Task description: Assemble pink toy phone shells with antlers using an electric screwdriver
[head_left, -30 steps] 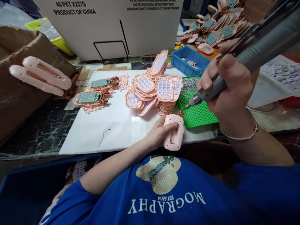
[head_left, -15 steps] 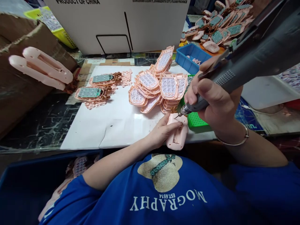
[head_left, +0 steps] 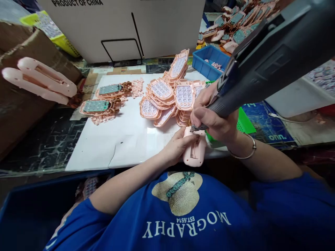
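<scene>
My left hand (head_left: 178,144) grips a pink plastic casing (head_left: 195,153) at the table's front edge, its thumb lying across the face with the long slot. Wrapped in my right hand (head_left: 213,116) is a dark grey electric screwdriver (head_left: 264,66), tilted down to the left. Its tip meets the upper part of the casing, and my fingers partly hide that contact. Just beyond both hands lies a heap of pink shells with keypads (head_left: 184,97). Part of a green basket (head_left: 244,122) shows behind my right hand.
Two stacks with green circuit boards (head_left: 96,105) lie left on the white board (head_left: 91,150). A blue bin (head_left: 209,62) with small pink pieces stands at the back. Paired pink casings (head_left: 39,80) lean by a cardboard box (head_left: 15,45). A large carton (head_left: 120,28) blocks the back.
The screwdriver has come down and left, its tip now pressed close against the casing, with my right hand lower. My left hand keeps its hold on the casing. The view has shifted slightly.
</scene>
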Demonstrator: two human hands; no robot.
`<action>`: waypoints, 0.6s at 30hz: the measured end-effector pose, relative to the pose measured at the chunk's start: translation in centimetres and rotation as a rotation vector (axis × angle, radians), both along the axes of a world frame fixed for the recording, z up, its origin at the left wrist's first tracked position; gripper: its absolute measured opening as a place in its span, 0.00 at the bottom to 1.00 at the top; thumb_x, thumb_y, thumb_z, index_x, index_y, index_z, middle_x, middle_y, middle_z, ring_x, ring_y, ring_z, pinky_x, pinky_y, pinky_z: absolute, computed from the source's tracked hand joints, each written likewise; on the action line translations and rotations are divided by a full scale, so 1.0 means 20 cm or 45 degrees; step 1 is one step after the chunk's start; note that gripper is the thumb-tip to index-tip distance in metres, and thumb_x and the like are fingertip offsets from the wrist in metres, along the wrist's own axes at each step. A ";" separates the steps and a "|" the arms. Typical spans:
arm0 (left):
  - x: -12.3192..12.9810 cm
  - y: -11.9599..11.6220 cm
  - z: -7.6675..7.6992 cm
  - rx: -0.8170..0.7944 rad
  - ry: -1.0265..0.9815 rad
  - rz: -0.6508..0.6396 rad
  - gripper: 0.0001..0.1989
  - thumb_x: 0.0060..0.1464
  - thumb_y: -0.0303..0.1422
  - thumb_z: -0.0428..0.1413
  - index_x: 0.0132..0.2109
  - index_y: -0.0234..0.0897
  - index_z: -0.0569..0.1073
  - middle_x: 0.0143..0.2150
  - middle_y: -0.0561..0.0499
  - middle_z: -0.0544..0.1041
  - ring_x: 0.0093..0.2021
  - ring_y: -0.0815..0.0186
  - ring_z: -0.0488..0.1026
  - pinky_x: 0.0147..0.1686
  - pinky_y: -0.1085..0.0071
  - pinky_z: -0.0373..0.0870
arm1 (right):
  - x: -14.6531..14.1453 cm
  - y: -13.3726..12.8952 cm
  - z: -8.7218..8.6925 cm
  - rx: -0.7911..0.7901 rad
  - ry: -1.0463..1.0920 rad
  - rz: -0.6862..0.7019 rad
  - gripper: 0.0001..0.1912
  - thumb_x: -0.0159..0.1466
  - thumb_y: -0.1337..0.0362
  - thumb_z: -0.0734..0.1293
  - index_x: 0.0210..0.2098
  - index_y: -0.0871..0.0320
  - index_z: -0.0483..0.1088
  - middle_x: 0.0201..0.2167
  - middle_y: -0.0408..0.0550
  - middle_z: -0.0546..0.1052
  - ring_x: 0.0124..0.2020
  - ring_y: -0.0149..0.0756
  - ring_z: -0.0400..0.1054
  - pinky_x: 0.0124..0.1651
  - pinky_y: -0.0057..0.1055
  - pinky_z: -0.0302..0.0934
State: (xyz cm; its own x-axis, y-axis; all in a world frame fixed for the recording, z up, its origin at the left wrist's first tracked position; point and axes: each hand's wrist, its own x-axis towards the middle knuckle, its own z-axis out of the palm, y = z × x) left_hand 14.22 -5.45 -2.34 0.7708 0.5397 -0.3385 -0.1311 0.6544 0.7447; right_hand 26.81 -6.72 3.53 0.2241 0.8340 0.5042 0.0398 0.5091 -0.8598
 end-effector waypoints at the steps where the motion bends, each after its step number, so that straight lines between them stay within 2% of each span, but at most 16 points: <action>1: 0.00 0.00 0.00 0.000 -0.001 -0.008 0.18 0.49 0.35 0.64 0.47 0.36 0.72 0.37 0.50 0.78 0.36 0.65 0.74 0.41 0.68 0.69 | 0.00 0.00 0.00 0.025 0.012 0.002 0.14 0.59 0.57 0.75 0.30 0.53 0.65 0.21 0.37 0.67 0.20 0.30 0.61 0.22 0.31 0.58; 4: 0.00 -0.01 0.00 0.034 -0.004 -0.020 0.19 0.49 0.34 0.64 0.48 0.37 0.72 0.37 0.52 0.78 0.34 0.67 0.74 0.41 0.69 0.69 | 0.01 0.00 0.04 0.025 0.094 0.075 0.14 0.58 0.57 0.76 0.32 0.52 0.67 0.20 0.36 0.67 0.18 0.30 0.61 0.21 0.31 0.57; 7: -0.02 -0.02 0.02 0.053 0.024 -0.014 0.20 0.49 0.34 0.65 0.49 0.38 0.71 0.38 0.52 0.78 0.34 0.68 0.74 0.40 0.70 0.70 | 0.06 -0.01 0.14 0.026 0.161 0.103 0.17 0.54 0.53 0.78 0.35 0.51 0.70 0.20 0.35 0.67 0.16 0.30 0.60 0.21 0.32 0.57; 8: -0.03 -0.02 0.03 0.040 0.043 -0.021 0.20 0.49 0.34 0.65 0.49 0.38 0.71 0.39 0.52 0.78 0.34 0.68 0.74 0.40 0.70 0.70 | 0.09 0.00 0.16 0.083 0.155 0.058 0.17 0.54 0.53 0.78 0.36 0.50 0.70 0.20 0.35 0.67 0.16 0.30 0.59 0.20 0.32 0.56; 10: -0.08 -0.02 0.04 -0.016 0.071 -0.066 0.20 0.48 0.33 0.67 0.48 0.38 0.73 0.38 0.51 0.79 0.34 0.68 0.75 0.38 0.71 0.71 | 0.18 0.02 0.19 0.210 0.085 -0.149 0.16 0.55 0.54 0.78 0.37 0.49 0.70 0.23 0.36 0.68 0.17 0.30 0.60 0.21 0.33 0.56; 13: -0.16 -0.02 0.04 -0.153 0.073 -0.257 0.20 0.45 0.33 0.69 0.45 0.35 0.75 0.36 0.49 0.79 0.31 0.68 0.75 0.34 0.73 0.71 | 0.36 0.11 0.14 0.218 -0.083 -0.532 0.16 0.56 0.51 0.77 0.36 0.47 0.68 0.25 0.36 0.71 0.21 0.31 0.62 0.26 0.34 0.58; 15: -0.21 -0.02 0.04 -0.240 0.059 -0.362 0.20 0.43 0.34 0.70 0.43 0.32 0.77 0.36 0.47 0.80 0.31 0.68 0.75 0.33 0.73 0.71 | 0.48 0.17 0.08 0.184 -0.112 -0.643 0.18 0.56 0.49 0.76 0.36 0.47 0.67 0.23 0.36 0.71 0.20 0.31 0.61 0.26 0.34 0.57; 18: -0.23 -0.03 0.03 -0.298 -0.019 -0.374 0.22 0.44 0.34 0.70 0.47 0.33 0.77 0.41 0.43 0.81 0.36 0.64 0.78 0.39 0.71 0.73 | 0.59 0.24 -0.01 0.158 -0.093 -0.700 0.20 0.54 0.47 0.77 0.33 0.47 0.66 0.21 0.35 0.70 0.18 0.31 0.61 0.23 0.35 0.56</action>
